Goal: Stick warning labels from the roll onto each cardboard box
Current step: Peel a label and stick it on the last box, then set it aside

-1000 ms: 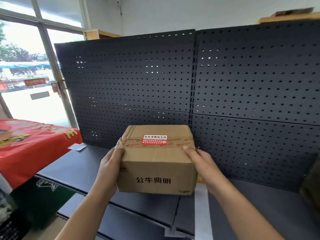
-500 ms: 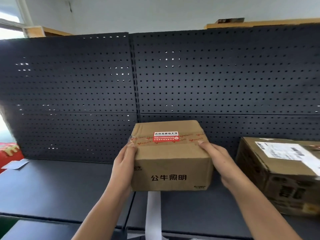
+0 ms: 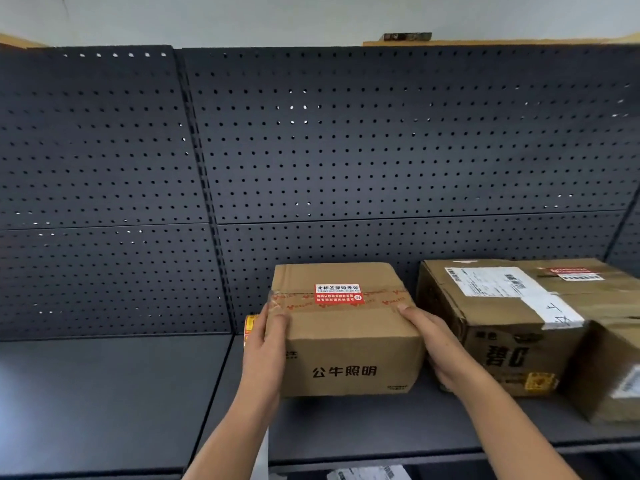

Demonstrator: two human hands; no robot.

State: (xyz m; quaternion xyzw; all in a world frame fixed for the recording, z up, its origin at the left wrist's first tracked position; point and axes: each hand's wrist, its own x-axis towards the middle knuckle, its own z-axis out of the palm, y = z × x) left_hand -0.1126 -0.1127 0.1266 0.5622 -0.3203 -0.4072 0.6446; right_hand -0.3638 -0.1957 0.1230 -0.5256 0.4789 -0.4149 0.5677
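Since half a second ago, my view and the small brown cardboard box (image 3: 346, 341) have swung rightward along the dark grey metal shelf (image 3: 104, 393). A larger brown cardboard box with a white shipping label (image 3: 502, 323) now stands just to its right, a narrow gap between them. A third brown carton (image 3: 609, 379) sits in front of that one at the right edge. To the left the shelf surface runs wide, its front lip passing under my forearms, and the black perforated back panel (image 3: 346, 150) rises behind the boxes.

My left hand (image 3: 266, 344) clasps the small box's left side, fingers curled over the top corner. My right hand (image 3: 436, 344) clasps the right side, thumb on the taped top edge. The box's base is down at shelf level. A red and white warning label (image 3: 339, 294) is stuck across the tape on its closed lid.

Behind my left hand shows a yellow and red object (image 3: 250, 327), possibly the label roll.
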